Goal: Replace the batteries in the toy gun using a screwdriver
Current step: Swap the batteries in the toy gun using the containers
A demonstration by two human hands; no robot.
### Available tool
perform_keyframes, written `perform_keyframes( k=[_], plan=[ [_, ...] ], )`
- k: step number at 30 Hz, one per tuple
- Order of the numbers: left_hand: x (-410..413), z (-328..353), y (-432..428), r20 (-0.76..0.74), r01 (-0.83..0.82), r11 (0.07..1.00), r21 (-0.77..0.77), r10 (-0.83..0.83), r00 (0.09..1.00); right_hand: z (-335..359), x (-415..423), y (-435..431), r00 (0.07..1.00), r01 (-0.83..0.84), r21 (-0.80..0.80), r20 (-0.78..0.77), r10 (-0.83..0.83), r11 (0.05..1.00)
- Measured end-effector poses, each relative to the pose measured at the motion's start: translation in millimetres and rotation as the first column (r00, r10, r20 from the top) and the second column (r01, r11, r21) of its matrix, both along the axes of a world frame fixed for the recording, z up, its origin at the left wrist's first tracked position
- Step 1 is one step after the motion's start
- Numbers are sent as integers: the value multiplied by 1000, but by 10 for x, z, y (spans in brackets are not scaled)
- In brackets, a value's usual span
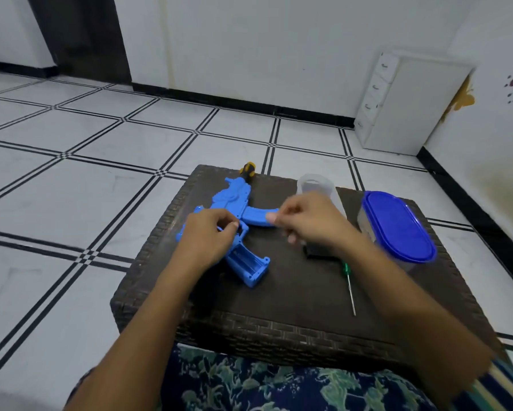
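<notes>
Seemingly the left hand (210, 232) grips the toy gun (234, 200), steadying it; at three o'clock, the right hand (305, 221) is pinched, contents unclear.

A blue toy gun (234, 203) lies flat on a dark woven table (293, 292), its handle hollow open and facing up, with the left hand (209, 232) curled over its middle and the right hand (305, 221) just beside the curved part, fingers bunched and blurred. Under the right wrist sits a small black piece (314, 252), and a green-handled screwdriver (349, 287) lies near it, tip toward the person. Behind the right hand stands a clear cup (314, 183), a blue-lidded box (397, 226) sits at the table's right edge, and a white drawer unit (397, 105) stands in the corner of the tiled floor (101, 149).
</notes>
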State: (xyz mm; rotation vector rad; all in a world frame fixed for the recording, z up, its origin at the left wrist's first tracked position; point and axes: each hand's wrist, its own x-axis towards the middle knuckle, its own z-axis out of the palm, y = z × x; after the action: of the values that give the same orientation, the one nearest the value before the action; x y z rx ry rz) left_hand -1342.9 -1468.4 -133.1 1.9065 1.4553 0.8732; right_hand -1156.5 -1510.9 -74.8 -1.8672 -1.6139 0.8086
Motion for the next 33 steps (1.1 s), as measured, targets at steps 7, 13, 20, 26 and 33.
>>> perform_keyframes(
  k=[7,13,20,26,33],
  plan=[
    [-105,-41,59,-147,20,995,-101,-35,988,-461,-473,-131,911,-203,-113,343,230,973],
    [-83,-31,71,-166,33,993,-117,-53,985,-440,-543,-144,917,-178,-37,355,179,983],
    [-85,-21,117,-180,79,985,-152,-106,978,-464,-419,27,885,-353,-96,289,365,931],
    [-72,-27,133,-191,90,981,-174,-123,974,-582,-403,74,875,-286,69,425,231,956],
    [-55,-18,161,-210,73,980,-184,-112,971,-309,-165,124,950,-69,168,312,13,983]
  ],
)
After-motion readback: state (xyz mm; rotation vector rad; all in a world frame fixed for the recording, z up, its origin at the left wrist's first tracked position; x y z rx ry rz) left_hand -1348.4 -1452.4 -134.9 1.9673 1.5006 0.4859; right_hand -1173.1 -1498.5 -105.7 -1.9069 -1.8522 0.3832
